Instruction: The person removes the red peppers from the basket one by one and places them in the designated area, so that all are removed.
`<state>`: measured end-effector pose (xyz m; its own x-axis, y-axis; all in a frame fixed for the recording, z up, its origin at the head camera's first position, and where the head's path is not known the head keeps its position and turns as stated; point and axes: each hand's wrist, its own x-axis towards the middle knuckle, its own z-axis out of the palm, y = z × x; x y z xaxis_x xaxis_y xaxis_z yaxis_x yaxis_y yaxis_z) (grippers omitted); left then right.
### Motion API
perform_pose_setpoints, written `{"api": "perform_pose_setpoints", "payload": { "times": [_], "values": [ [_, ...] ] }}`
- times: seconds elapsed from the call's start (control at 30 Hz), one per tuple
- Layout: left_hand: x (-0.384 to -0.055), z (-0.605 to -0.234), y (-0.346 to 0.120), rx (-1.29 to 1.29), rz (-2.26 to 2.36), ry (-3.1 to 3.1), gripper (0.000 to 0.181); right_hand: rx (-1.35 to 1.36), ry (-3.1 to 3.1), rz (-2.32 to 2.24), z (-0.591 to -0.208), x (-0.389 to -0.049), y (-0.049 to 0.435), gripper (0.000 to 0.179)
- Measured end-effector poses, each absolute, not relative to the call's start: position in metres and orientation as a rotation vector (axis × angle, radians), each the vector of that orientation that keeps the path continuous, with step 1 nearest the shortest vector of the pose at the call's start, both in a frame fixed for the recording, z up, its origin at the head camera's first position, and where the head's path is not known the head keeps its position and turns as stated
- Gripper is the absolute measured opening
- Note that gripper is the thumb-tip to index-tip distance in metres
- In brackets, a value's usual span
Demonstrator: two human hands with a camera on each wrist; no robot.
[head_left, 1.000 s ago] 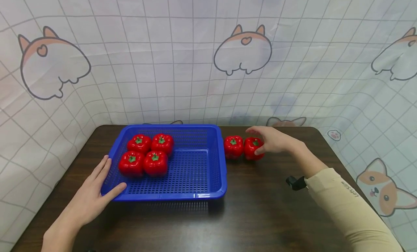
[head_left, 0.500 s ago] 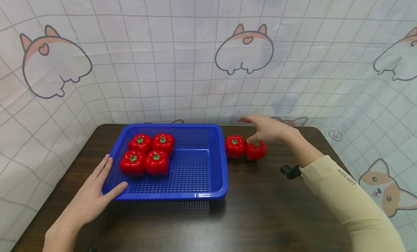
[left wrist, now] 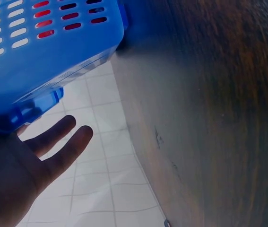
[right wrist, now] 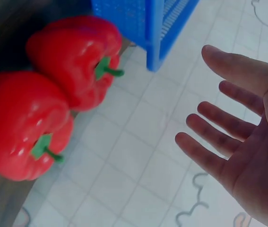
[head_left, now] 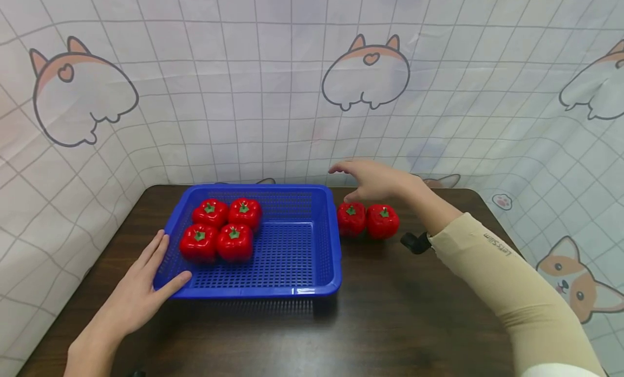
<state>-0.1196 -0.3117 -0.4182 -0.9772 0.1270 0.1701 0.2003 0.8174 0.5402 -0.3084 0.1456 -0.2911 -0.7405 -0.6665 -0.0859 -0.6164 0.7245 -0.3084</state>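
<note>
My left hand [head_left: 138, 290] rests on the left rim of a blue plastic basket [head_left: 287, 258], its fingers straight along the outside and the thumb over the front corner. Inside the basket, on its left side, several red bell peppers [head_left: 234, 242] with green stems sit bunched together. Just right of the basket stand two more bell peppers, a nearer-to-basket one [head_left: 351, 221] and an outer one [head_left: 382, 222], side by side on the table. Above them hovers my right hand [head_left: 375, 179], fingers spread and holding nothing; the right wrist view shows a gap between hand and peppers.
The dark wooden table [head_left: 380, 312] carries the basket and peppers. A white gridded cloth [head_left: 292, 95] with cartoon corgis hangs behind and at both sides, close to the table's far edge.
My right hand has let go of the outer bell pepper, risen, and moved left over the pepper beside the basket. The left hand has stayed on the basket.
</note>
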Motion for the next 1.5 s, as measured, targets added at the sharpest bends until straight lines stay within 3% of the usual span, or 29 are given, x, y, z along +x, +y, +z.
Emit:
{"api": "perform_pose_setpoints", "payload": {
  "times": [0.8, 1.5],
  "values": [
    [-0.121, -0.420, -0.312, -0.260, -0.881, -2.876, 0.092, -1.449, 2.554, -0.154, -0.299, -0.301, 0.048, 0.052],
    [-0.120, -0.418, -0.312, -0.220, -0.882, -2.895, 0.092, -1.523, 2.432, -0.104, -0.318, -0.271, -0.029, 0.062]
  ]
}}
